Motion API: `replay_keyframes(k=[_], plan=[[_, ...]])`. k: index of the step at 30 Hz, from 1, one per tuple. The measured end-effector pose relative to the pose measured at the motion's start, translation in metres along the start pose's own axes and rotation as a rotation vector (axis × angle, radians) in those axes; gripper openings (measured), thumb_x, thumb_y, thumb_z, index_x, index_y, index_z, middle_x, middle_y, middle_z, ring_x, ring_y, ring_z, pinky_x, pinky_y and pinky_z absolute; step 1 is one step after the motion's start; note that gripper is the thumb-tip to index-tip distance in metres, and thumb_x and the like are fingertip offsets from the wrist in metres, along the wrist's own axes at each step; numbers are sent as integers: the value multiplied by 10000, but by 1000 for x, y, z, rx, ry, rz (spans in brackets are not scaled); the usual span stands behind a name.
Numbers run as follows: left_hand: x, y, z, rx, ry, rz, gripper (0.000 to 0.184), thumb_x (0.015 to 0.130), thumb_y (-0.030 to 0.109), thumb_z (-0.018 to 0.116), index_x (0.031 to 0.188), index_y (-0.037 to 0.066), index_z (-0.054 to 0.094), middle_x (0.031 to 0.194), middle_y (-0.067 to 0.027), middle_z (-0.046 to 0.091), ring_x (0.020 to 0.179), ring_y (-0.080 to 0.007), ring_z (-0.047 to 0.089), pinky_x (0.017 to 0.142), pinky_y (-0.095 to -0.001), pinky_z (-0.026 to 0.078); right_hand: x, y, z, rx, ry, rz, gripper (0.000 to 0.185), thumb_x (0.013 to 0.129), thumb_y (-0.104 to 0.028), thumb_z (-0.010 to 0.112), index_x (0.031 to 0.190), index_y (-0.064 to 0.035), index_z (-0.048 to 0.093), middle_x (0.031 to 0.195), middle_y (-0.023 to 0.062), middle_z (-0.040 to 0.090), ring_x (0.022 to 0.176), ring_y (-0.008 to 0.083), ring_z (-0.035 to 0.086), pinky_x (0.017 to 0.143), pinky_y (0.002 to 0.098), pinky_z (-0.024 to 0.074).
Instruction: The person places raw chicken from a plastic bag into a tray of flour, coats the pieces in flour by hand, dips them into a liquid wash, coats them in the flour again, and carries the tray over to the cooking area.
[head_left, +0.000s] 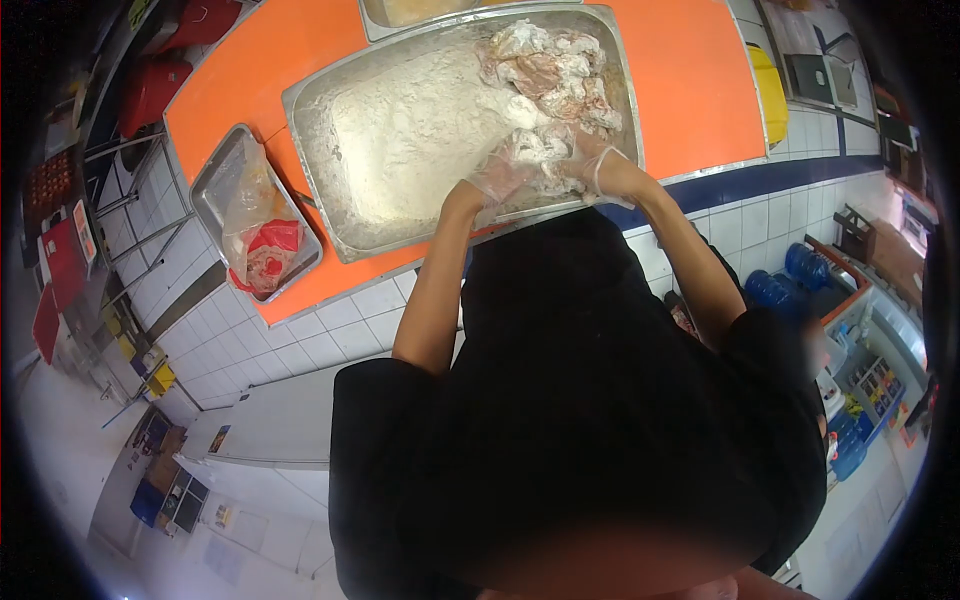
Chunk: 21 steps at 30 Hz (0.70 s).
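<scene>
A large metal tray (300, 150) holds white flour (400, 135) across its left and middle. Flour-coated chicken pieces (560, 75) are heaped at its right end, some with pinkish meat showing. My left hand (503, 172) and my right hand (598, 168), both in clear plastic gloves, are at the tray's near right side. Between them is a flour-covered chicken piece (541, 147), with the fingers of both hands closed around its sides. Flour and the piece partly hide my fingertips.
The tray stands on an orange table (690, 90). At left, a smaller metal tray (207, 190) holds a plastic bag (250, 205) and a red bag (275, 245). Another metal container (375, 22) touches the far edge. Blue water bottles (775, 290) stand on the right.
</scene>
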<state>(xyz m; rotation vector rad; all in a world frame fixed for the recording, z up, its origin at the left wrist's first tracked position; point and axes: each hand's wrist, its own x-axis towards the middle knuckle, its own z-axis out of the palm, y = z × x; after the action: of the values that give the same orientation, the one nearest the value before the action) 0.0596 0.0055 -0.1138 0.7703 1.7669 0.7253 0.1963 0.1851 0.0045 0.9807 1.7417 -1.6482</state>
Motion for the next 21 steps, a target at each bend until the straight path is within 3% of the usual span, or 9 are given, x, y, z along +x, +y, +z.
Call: replay_keyframes(k=[2,3,5,6,8,11,14,17,21], plan=[[-5,2,8,112,99,101,837,916,433,707,1552,0,378,1521,-237,484,1401,-333,473,1182,-394,360,12,26,2,11,94,-208,673,912,-169,718,1521,-80,444,1171,137,685,914,196,663,713,336,591],[-5,3,2,-12,37,103,842,897,455,706,1534,-3,401,1519,-254,483,1400,-361,474,1176,-406,369,17,41,3,18,139,-310,657,908,-180,728,1501,-69,468,1147,146,693,909,198,666,711,331,589],[3,13,-25,-260,-85,110,857,860,499,702,1500,-11,448,1514,-289,481,1400,-416,475,1164,-429,388,12,33,-10,-99,101,-235,665,920,-213,740,1501,-36,470,1181,163,685,1007,212,651,850,354,545],[13,0,-24,-162,29,130,864,837,460,737,1492,-25,450,1491,-288,504,1383,-409,495,1157,-439,395,7,28,-15,-152,83,-196,671,926,-229,746,1501,-20,471,1198,171,681,1056,219,643,919,365,523],[33,-42,-10,35,261,170,886,791,383,806,1476,-55,454,1444,-286,551,1350,-393,535,1144,-460,411,-1,27,-19,-229,207,-288,668,911,-232,760,1474,6,490,1141,179,694,1020,230,657,898,367,528],[27,-33,18,550,374,104,794,819,533,725,1346,-43,581,1333,-311,617,1226,-404,622,993,-450,511,-6,25,-24,-277,269,-275,673,896,-230,767,1456,26,498,1063,184,711,954,242,678,855,374,538],[11,31,4,417,30,-287,867,814,553,729,1358,-98,549,1324,-343,608,1229,-425,618,1028,-441,503,-7,22,-20,-323,334,-234,662,884,-224,770,1432,43,510,986,181,715,889,250,693,806,392,547],[11,24,-5,303,-45,-354,1022,801,643,730,1422,-128,471,1393,-363,555,1297,-430,575,1089,-423,467,3,20,-15,-379,412,-142,648,880,-227,767,1407,58,521,960,200,720,871,291,711,787,425,555],[-14,4,-26,126,175,-271,1050,821,662,726,1467,-114,434,1412,-342,557,1328,-411,559,1115,-394,447,9,8,-18,-538,357,-4,664,885,-281,767,1400,58,520,1094,268,708,1011,389,700,884,471,545]])
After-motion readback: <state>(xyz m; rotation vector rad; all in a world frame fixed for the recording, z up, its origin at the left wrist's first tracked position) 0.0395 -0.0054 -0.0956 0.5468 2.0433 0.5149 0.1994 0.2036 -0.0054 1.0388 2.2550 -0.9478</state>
